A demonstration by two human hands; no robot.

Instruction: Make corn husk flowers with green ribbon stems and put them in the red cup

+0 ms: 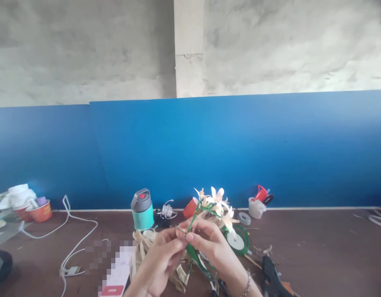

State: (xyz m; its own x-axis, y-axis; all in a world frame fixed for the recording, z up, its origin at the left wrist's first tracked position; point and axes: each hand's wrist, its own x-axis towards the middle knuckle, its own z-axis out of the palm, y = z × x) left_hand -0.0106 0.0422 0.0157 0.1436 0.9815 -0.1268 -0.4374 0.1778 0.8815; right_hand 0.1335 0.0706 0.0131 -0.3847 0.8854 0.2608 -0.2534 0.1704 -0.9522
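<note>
A spray of cream-white flowers on a green-wrapped stem stands tilted to the right above my hands. My left hand is closed, thumb and fingers pinching near the lower end of the stem. Meeting it there, my right hand pinches the stem between thumb and forefinger. A long green strip hangs below the fingertips; whether it is tape or a leaf I cannot tell. Dry, pale husk strips lie beside my left hand. Behind my right wrist is a roll of green tape.
A black glue gun lies right of my right wrist. A teal jar, a clear tape roll and a white cup with tools stand along the blue partition. White cables and red tubs are at left.
</note>
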